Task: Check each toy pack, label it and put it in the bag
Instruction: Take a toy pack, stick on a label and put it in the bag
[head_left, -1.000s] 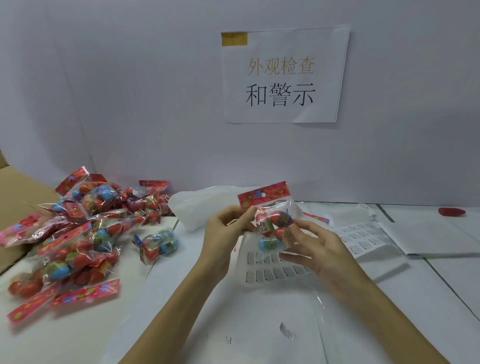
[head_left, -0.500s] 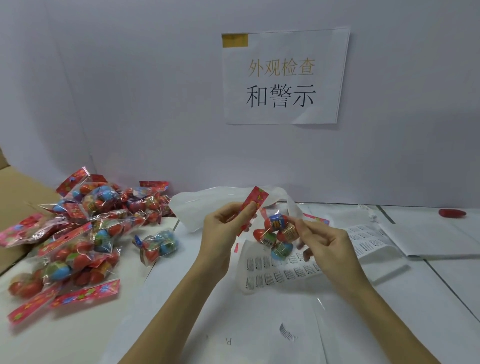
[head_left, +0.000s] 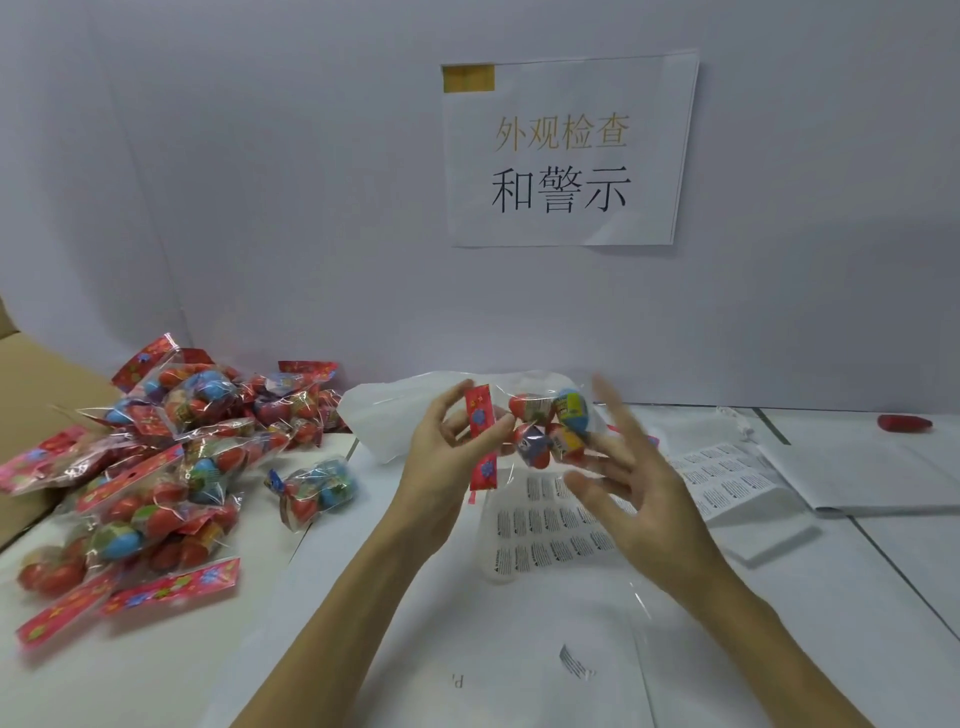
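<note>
My left hand (head_left: 447, 462) pinches the red header card of a clear toy pack (head_left: 550, 428), which hangs sideways in the air with red, blue and yellow egg-shaped toys inside. My right hand (head_left: 631, 483) is spread, fingers straight and motion-blurred, just right of the pack and holding nothing. Under both hands lies a sheet of small printed labels (head_left: 550, 535). A white plastic bag (head_left: 384, 410) lies behind my left hand.
A heap of similar toy packs (head_left: 171, 457) covers the table's left part, one pack (head_left: 311, 488) lying apart. A cardboard box (head_left: 31, 374) sits far left. More label sheets (head_left: 727, 480), white paper (head_left: 872, 467) and a red object (head_left: 904, 422) lie right.
The pack has turned from upright to sideways, its header now edge-on in my left hand. My right hand has let go of the toys and spread its fingers.
</note>
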